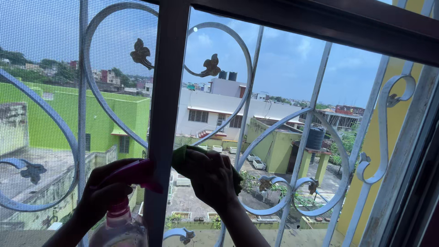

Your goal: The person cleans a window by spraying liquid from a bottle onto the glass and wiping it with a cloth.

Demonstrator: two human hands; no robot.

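My left hand grips a clear spray bottle with a pink trigger head, its nozzle pointing right toward the dark window frame post. My right hand presses a green cloth flat against the window glass just right of that post. Both hands are dark against the bright outdoors.
A pale blue wrought-iron grille with scrolls and leaf ornaments stands outside the glass. A mesh screen covers the left pane. The dark upper frame slants across the top, and a yellow wall edge is on the right. Rooftops lie beyond.
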